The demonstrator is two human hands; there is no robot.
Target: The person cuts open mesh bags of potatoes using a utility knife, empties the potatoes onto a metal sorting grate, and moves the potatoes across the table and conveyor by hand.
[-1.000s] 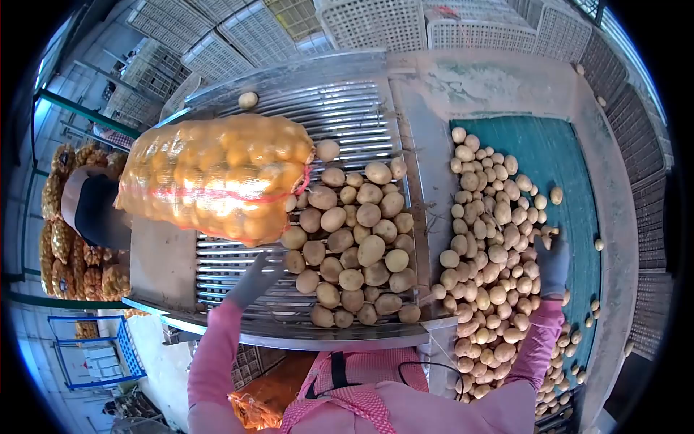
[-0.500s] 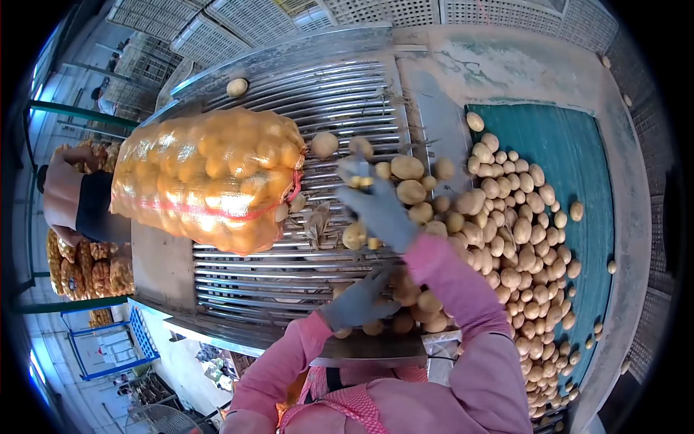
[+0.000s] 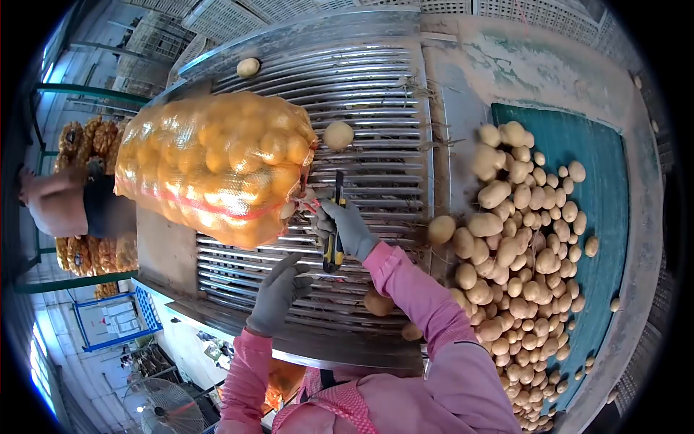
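A full yellow mesh sack of potatoes (image 3: 213, 163) lies on its side on the metal roller rack (image 3: 376, 94), its tied end pointing right. My right hand (image 3: 345, 228) is closed around a black and yellow utility knife (image 3: 333, 249), held upright beside the sack's tied end and its red string (image 3: 306, 202). Below the sack's right end, my left hand (image 3: 278, 293), in a grey glove, has its fingers apart and holds nothing. One loose potato (image 3: 337, 135) rests by the sack's upper right corner.
Many potatoes (image 3: 531, 282) lie heaped on the green belt (image 3: 603, 195) at the right. Another potato (image 3: 247, 67) sits on the rack's upper part. A co-worker (image 3: 65, 199) bends near stacked sacks (image 3: 90, 145) at the far left. A fan (image 3: 163, 406) stands at lower left.
The potatoes on the rack have been swept right onto the heap. My right hand has moved left to the sack's tied end with the knife. My left hand has moved back left, fingers apart.
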